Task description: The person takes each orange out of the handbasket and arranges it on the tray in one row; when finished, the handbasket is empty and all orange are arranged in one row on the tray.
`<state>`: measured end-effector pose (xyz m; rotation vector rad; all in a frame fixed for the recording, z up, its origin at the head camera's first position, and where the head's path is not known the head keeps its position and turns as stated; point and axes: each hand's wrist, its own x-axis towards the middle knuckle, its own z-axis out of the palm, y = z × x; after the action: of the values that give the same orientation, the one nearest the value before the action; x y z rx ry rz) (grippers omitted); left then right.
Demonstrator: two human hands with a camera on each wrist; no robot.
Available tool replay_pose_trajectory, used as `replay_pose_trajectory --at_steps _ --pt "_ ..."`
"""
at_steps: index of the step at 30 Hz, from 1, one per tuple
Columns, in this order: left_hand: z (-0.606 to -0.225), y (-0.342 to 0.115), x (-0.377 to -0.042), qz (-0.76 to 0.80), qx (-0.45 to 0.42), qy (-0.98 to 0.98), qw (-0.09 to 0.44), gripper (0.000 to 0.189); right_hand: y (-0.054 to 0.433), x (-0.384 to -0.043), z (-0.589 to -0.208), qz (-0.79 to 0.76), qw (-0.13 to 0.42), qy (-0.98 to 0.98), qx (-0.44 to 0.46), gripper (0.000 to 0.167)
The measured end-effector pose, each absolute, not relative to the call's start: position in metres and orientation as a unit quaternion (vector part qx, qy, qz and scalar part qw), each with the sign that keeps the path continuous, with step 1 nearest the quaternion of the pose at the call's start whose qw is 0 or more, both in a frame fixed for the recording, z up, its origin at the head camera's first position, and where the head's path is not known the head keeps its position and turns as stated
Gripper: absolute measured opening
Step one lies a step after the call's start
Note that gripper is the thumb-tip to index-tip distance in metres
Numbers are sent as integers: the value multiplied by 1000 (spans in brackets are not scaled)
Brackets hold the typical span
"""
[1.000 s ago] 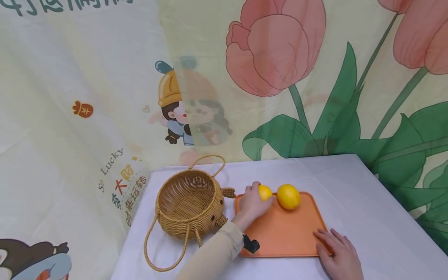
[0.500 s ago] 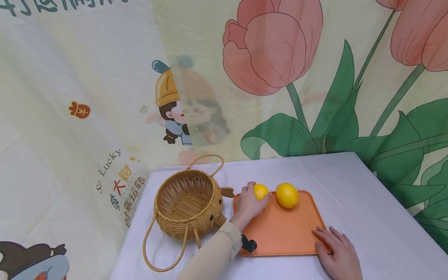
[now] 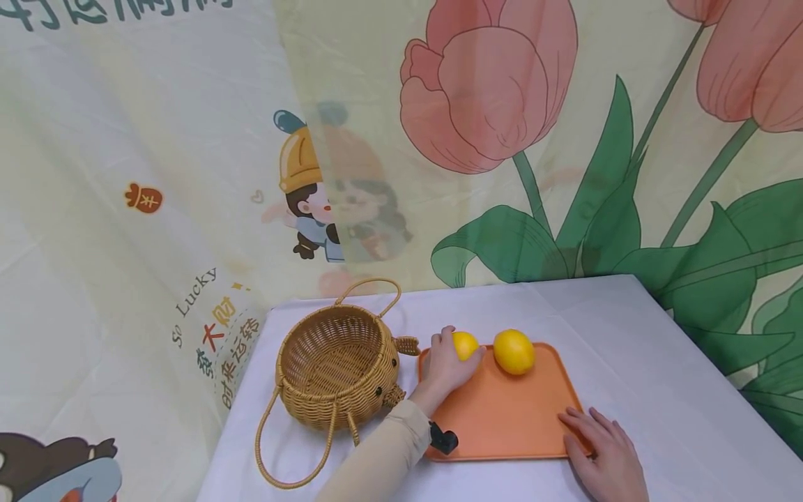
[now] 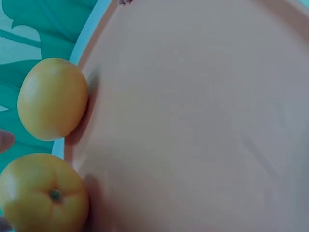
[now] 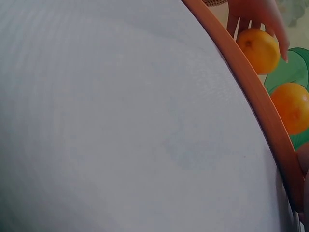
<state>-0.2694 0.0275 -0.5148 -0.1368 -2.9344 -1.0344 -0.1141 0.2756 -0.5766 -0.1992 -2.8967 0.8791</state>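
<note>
My left hand [image 3: 448, 366] reaches to the far left corner of an orange tray [image 3: 502, 418] and holds a round yellow-orange citrus fruit [image 3: 465, 346], its fingers behind and its thumb on the near right side. In the left wrist view that fruit [image 4: 43, 198] shows a green stem end. A second citrus fruit [image 3: 514, 352] sits just right of it by the tray's far rim. At the tray's near right corner rests my right hand [image 3: 605, 450], fingers spread loosely over the rim and holding nothing up. The right wrist view catches only part of its fingers.
A wicker basket [image 3: 291, 401] with animal features and loop handles stands left of the tray, its inside bare. White cloth [image 3: 677, 390] covers the table. Printed curtains [image 3: 376, 139] hang close behind and to the left.
The left hand and its citrus fruit have shifted slightly left, widening the gap to the second fruit. My right hand stays on the tray's corner.
</note>
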Motion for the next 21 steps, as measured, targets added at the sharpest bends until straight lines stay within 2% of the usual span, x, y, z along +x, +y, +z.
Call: replay_pose_trajectory --at_steps 10,21 --pt "-501 15 -247 -342 -82 -936 5 92 278 -113 -576 285 49 -955 -65 43" --pt "-492 9 -235 -340 -110 -934 -3 93 277 -115 -578 294 54 -952 -63 42"
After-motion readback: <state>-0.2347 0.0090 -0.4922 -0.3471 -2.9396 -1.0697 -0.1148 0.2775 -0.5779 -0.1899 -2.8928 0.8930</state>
